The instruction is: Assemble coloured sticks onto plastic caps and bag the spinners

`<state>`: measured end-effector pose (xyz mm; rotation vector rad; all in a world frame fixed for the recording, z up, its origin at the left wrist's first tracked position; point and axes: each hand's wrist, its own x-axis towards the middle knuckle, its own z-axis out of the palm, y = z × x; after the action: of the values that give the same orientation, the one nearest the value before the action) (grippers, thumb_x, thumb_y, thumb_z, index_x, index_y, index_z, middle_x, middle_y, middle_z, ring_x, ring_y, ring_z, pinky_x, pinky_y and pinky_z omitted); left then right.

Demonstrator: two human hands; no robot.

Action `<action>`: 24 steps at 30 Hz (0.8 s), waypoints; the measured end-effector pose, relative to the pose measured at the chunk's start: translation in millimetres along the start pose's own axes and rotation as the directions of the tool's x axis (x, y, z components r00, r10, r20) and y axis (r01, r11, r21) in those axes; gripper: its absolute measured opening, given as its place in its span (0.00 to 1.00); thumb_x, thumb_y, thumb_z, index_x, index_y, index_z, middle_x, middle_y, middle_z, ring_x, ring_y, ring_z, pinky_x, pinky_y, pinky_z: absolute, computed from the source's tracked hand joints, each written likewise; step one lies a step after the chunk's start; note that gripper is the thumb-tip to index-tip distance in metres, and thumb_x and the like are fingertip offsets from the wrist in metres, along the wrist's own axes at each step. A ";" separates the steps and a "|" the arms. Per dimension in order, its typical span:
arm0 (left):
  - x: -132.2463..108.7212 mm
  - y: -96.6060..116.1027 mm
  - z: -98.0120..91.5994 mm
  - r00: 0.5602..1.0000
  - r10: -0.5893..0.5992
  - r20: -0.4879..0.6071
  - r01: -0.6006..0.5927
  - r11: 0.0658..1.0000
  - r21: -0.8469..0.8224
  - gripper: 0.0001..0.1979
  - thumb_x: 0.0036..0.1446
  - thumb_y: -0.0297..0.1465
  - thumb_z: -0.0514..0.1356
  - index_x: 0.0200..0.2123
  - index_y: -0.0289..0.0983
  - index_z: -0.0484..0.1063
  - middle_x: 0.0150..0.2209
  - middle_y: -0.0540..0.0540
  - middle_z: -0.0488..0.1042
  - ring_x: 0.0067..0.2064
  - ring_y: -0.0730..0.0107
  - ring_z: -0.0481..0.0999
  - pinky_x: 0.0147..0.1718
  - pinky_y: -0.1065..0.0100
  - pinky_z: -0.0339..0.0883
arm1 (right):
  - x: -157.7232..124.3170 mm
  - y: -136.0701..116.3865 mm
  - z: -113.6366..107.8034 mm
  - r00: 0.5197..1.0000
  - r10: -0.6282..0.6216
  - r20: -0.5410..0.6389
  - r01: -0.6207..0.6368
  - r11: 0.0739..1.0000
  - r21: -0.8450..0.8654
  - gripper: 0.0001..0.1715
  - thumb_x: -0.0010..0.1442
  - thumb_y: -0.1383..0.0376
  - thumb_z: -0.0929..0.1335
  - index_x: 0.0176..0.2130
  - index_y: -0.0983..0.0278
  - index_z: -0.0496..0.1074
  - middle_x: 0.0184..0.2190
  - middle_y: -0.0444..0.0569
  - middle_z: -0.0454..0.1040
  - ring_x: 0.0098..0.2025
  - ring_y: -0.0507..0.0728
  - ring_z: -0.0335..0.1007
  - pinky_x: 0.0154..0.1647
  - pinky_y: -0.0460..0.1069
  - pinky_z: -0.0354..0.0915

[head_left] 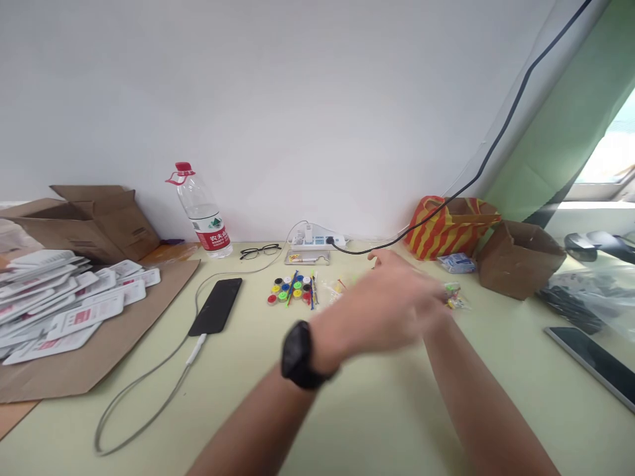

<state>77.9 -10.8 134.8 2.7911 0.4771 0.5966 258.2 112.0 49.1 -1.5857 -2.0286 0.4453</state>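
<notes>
My left hand, with a black watch on the wrist, reaches across to the right and is smeared by motion. It overlaps my right hand, of which only a bit shows beyond it, with a fingertip pointing left. What either hand holds, if anything, is hidden. Just right of the hands lies a small clear packet with colourful contents. To their left, several small round coloured pots stand in a cluster with thin coloured sticks over and beside them. Clear plastic lies partly behind my left hand.
A phone on a cable, glasses, a water bottle and a power strip are on the table. White packets lie on cardboard at left. A striped bag, an open box and a tablet-like device are at right.
</notes>
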 end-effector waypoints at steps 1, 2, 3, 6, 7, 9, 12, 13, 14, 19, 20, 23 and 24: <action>-8.3 -24.1 -14.2 0.984 -0.155 -0.085 0.155 0.988 0.001 0.19 0.72 0.41 0.48 0.52 0.44 0.77 0.49 0.43 0.80 0.49 0.54 0.77 0.49 0.54 0.69 | 0.0 -2.2 -5.2 1.000 -0.003 -0.006 0.003 1.000 0.005 0.17 0.59 0.74 0.68 0.48 0.66 0.76 0.38 0.53 0.80 0.36 0.56 0.74 0.32 0.45 0.65; -18.0 -49.2 -25.5 0.943 -0.292 -0.160 0.299 0.954 0.021 0.18 0.70 0.40 0.51 0.48 0.40 0.78 0.46 0.41 0.80 0.47 0.52 0.77 0.48 0.54 0.68 | 0.6 -4.9 -9.7 1.000 0.003 -0.005 -0.003 1.000 0.005 0.17 0.59 0.74 0.68 0.48 0.66 0.76 0.40 0.53 0.80 0.38 0.56 0.75 0.33 0.45 0.65; -28.4 -74.1 -33.5 0.895 -0.395 -0.209 0.412 0.910 0.043 0.17 0.68 0.41 0.54 0.43 0.38 0.79 0.43 0.39 0.80 0.46 0.51 0.77 0.48 0.54 0.68 | 1.5 -8.0 -13.5 1.000 0.011 -0.002 -0.011 1.000 0.004 0.18 0.59 0.74 0.69 0.49 0.65 0.76 0.41 0.53 0.80 0.38 0.56 0.75 0.34 0.45 0.66; -57.8 -134.6 -36.9 0.832 -0.537 -0.143 0.553 0.823 0.127 0.15 0.64 0.41 0.58 0.40 0.37 0.80 0.44 0.38 0.78 0.49 0.50 0.75 0.51 0.56 0.66 | 4.4 -18.9 -20.8 1.000 0.002 -0.014 -0.001 1.000 0.024 0.20 0.59 0.74 0.69 0.51 0.63 0.75 0.44 0.52 0.80 0.38 0.54 0.76 0.36 0.45 0.68; -64.9 -147.3 -33.2 0.822 -0.561 -0.098 0.570 0.806 0.161 0.17 0.64 0.42 0.58 0.42 0.37 0.80 0.45 0.38 0.78 0.50 0.50 0.74 0.52 0.56 0.65 | 4.7 -22.8 -22.4 1.000 -0.011 -0.024 0.012 0.999 0.045 0.20 0.59 0.74 0.68 0.51 0.63 0.76 0.44 0.51 0.80 0.37 0.53 0.76 0.36 0.45 0.68; -73.0 -161.2 -23.7 0.784 -0.620 -0.039 0.615 0.765 0.191 0.23 0.67 0.47 0.52 0.42 0.38 0.80 0.45 0.39 0.78 0.52 0.49 0.73 0.56 0.54 0.61 | 3.4 -31.2 -25.4 0.998 -0.050 -0.049 0.055 0.992 0.109 0.19 0.59 0.74 0.68 0.50 0.62 0.76 0.43 0.51 0.79 0.34 0.53 0.77 0.35 0.45 0.69; -72.1 -163.4 -12.6 0.746 -0.661 0.081 0.646 0.748 0.156 0.31 0.67 0.55 0.45 0.40 0.40 0.81 0.44 0.40 0.80 0.55 0.45 0.70 0.58 0.51 0.58 | -2.6 -45.2 -30.8 0.990 -0.113 -0.089 0.130 0.969 0.210 0.18 0.59 0.73 0.67 0.48 0.62 0.76 0.40 0.50 0.79 0.32 0.53 0.78 0.34 0.46 0.71; -70.1 -162.3 -10.6 0.732 -0.669 0.127 0.653 0.743 0.147 0.33 0.66 0.56 0.43 0.37 0.40 0.80 0.43 0.40 0.80 0.56 0.44 0.69 0.58 0.50 0.57 | -5.2 -50.1 -33.0 0.987 -0.126 -0.100 0.146 0.962 0.232 0.17 0.59 0.73 0.67 0.48 0.61 0.76 0.39 0.49 0.79 0.33 0.54 0.78 0.35 0.47 0.71; -68.0 -161.2 -9.3 0.718 -0.675 0.169 0.660 0.737 0.145 0.34 0.66 0.56 0.43 0.34 0.40 0.80 0.41 0.39 0.81 0.57 0.42 0.68 0.57 0.50 0.58 | -7.8 -55.0 -35.4 0.985 -0.133 -0.111 0.157 0.956 0.248 0.16 0.60 0.72 0.67 0.48 0.61 0.76 0.39 0.49 0.79 0.33 0.54 0.78 0.35 0.47 0.72; -63.0 -158.1 -8.4 0.698 -0.667 0.261 0.651 0.743 0.158 0.22 0.60 0.49 0.54 0.26 0.40 0.76 0.32 0.40 0.80 0.54 0.43 0.72 0.50 0.54 0.65 | -18.1 -74.2 -45.0 0.971 -0.153 -0.185 0.202 0.939 0.279 0.11 0.64 0.65 0.68 0.46 0.60 0.76 0.38 0.48 0.79 0.34 0.56 0.80 0.36 0.49 0.72; -62.8 -157.0 -9.2 0.705 -0.659 0.262 0.644 0.750 0.152 0.17 0.57 0.46 0.58 0.27 0.39 0.76 0.32 0.41 0.80 0.51 0.45 0.74 0.47 0.57 0.67 | -19.4 -76.6 -46.1 0.967 -0.164 -0.195 0.217 0.932 0.289 0.10 0.64 0.64 0.68 0.46 0.61 0.76 0.38 0.48 0.78 0.35 0.56 0.80 0.36 0.49 0.72; -61.8 -149.4 -15.6 0.732 -0.633 0.252 0.627 0.770 0.114 0.10 0.50 0.39 0.63 0.33 0.40 0.78 0.35 0.44 0.80 0.43 0.54 0.79 0.38 0.65 0.70 | -22.5 -81.8 -48.6 0.960 -0.195 -0.199 0.252 0.911 0.327 0.11 0.65 0.61 0.68 0.46 0.61 0.76 0.39 0.49 0.78 0.35 0.56 0.80 0.35 0.49 0.71; -61.1 -145.3 -19.1 0.748 -0.618 0.243 0.617 0.782 0.090 0.11 0.49 0.38 0.63 0.35 0.40 0.78 0.37 0.45 0.80 0.42 0.57 0.79 0.36 0.66 0.70 | -23.6 -83.4 -49.4 0.960 -0.203 -0.195 0.260 0.904 0.339 0.11 0.65 0.61 0.68 0.46 0.61 0.76 0.40 0.49 0.77 0.35 0.57 0.80 0.34 0.48 0.71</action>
<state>-21.2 103.3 86.1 2.4217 1.2653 0.0699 225.2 64.6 130.5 -1.1065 -1.8581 0.5492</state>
